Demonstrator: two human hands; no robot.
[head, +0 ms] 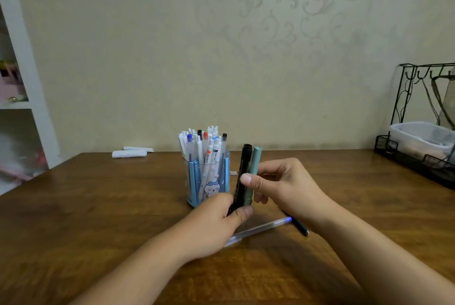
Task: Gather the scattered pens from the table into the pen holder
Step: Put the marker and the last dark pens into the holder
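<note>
Black marker (242,176) and green pen (253,174) are standing upright just right of the pen holder (208,181); right hand (283,186) fingers are pinching both mid-barrel, left hand (216,226) clenching their bases. Light, rigid, smooth barrels, probably slippery; mid-barrel grip seems best.

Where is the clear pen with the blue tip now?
The clear pen lies flat on the table, below both hands, near the dark pencil.
</note>
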